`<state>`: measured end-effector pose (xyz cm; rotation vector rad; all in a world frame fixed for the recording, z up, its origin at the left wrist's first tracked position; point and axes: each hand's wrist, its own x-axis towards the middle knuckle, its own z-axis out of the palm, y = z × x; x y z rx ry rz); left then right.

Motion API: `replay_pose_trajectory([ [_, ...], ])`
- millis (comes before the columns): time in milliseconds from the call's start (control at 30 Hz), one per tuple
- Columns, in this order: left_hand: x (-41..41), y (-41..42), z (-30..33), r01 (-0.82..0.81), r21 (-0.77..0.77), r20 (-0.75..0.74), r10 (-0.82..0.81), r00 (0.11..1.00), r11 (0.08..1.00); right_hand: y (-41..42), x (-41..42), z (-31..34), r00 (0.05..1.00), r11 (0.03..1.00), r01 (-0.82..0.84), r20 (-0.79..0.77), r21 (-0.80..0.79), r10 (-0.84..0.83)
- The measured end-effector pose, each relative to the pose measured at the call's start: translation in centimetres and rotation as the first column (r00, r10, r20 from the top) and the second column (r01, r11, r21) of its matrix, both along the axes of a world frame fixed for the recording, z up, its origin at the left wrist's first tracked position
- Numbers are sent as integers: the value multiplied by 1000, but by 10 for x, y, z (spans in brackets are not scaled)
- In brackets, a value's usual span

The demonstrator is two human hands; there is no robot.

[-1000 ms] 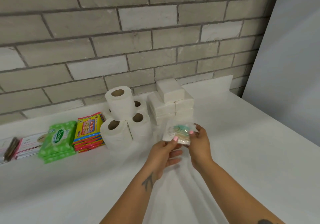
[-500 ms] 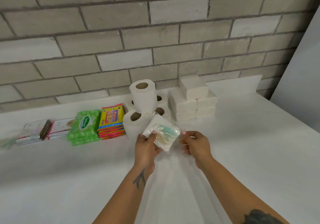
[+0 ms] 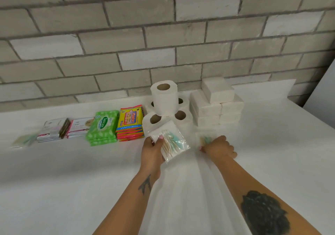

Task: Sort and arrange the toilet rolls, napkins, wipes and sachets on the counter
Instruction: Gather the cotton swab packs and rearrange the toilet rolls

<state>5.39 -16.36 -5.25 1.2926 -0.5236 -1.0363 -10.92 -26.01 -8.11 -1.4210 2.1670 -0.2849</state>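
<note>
my left hand (image 3: 152, 152) holds a clear sachet (image 3: 170, 144) of cotton buds just above the tabletop (image 3: 272, 144), thumb curled over its top face and fingers underneath, so that grip is closed on it. the sachet is tilted, its long axis running from upper left to lower right, the near corner pointing toward my right arm; the buds inside lie roughly along that same diagonal.

my right hand (image 3: 218, 146) is down on the tabletop to the right, fingers curled, knuckles up, on the near edge of a second clear sachet (image 3: 205, 138) lying flat there. i cannot tell whether that grip pinches it or only rests on it.

behind the sachets stand the toilet rolls (image 3: 165, 100), one upright on top of four, tubes facing up. just right of them the white napkin packs (image 3: 216, 104) are stacked, the top one skewed. left of the rolls, in a row along the brick wall (image 3: 163, 35): yellow-and-red wipes packs (image 3: 130, 124), green wipes packs (image 3: 103, 127), two piles of flat white-and-pink sachets (image 3: 65, 129), and at the far left another blurred clear sachet (image 3: 24, 141).
</note>
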Motion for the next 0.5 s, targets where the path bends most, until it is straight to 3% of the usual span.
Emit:
replay_pose_trajectory([
  [100, 1, 0, 1, 11, -2, 9, -11, 1000, 1000, -2, -7, 5, 1000, 998, -20, -6, 63, 21],
  [200, 1, 0, 1, 47, -14, 19, -47, 999, 999, 0, -19, 6, 998, 999, -45, 47, 25, 44],
  [300, -1, -2, 1, 94, -14, 74, -92, 993, 996, 4, -33, 2, 961, 994, -23, 271, -106, 51],
  [400, -3, -5, -2, 102, 22, 131, -104, 986, 994, 16, -41, 7, 772, 963, 70, 625, -259, 112],
  [500, -6, -7, -4, 120, 18, 129, -121, 984, 993, 29, -35, 26, 614, 936, 70, 754, -345, 232],
])
